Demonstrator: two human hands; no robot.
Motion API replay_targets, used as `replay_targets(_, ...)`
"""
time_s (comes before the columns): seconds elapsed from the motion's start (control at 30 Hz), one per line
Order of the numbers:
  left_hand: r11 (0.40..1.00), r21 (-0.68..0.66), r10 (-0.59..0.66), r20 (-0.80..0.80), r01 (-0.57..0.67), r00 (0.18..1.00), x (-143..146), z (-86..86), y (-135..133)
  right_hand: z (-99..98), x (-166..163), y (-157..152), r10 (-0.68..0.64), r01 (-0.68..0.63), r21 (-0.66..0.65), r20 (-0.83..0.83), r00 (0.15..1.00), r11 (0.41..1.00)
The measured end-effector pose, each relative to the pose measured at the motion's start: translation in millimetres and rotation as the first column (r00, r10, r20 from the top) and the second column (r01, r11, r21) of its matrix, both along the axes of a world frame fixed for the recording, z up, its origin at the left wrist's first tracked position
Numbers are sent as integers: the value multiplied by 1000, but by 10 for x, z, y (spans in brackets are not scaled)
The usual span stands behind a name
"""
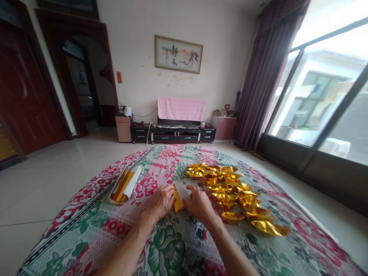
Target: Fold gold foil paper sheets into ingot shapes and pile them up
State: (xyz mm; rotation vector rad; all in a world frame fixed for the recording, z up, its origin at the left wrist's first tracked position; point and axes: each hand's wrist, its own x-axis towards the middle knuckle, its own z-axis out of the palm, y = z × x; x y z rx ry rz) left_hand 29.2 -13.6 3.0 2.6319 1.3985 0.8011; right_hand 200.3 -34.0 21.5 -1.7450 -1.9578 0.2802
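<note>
Both of my hands press on one sheet of gold foil paper [179, 197] lying on a floral cloth [172, 245]. My left hand [160, 202] covers its left side with the fingers curled over the edge. My right hand [199, 204] holds the right side, where the white back of the sheet shows folded up. A stack of flat gold sheets [123, 186] lies to the left of my left hand. A long heap of folded gold paper ingots [235, 197] runs along the right of my right hand.
The floral cloth is spread on a pale tiled floor [43, 180]. A low dark TV cabinet [172, 134] with a pink cover stands at the far wall. A large window with purple curtains [264, 76] is on the right, a dark red door [23, 96] on the left.
</note>
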Motion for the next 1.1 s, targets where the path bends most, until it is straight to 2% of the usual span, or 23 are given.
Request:
replay_targets(0.13,1000,-3,16,16,-16,1000,2,-2,-8,33,15,-40,14,-14,-16,51,999,1000)
replay_targets(0.27,1000,-10,23,41,-23,999,13,29,-41,28,46,-26,41,-43,47,50,998,998)
replay_targets(0.37,1000,-10,18,37,-18,999,21,50,-61,29,52,3,170,-165,145,-20,985,976)
replay_targets(0.47,1000,-5,20,29,-20,999,27,41,-60,32,8,-5,354,-328,223,-85,931,918)
replay_targets(0.53,999,1,32,29,-32,999,30,23,-55,18,-34,-33,425,-391,235,-113,898,890)
replay_targets(0.77,999,-33,7,37,-6,999,11,62,-75,-95,-52,-88,393,-353,253,-131,910,901)
replay_targets(1.1,990,-102,-100,-16,98,995,-152,50,-21,-28,30,-142,528,-509,159,-111,842,846)
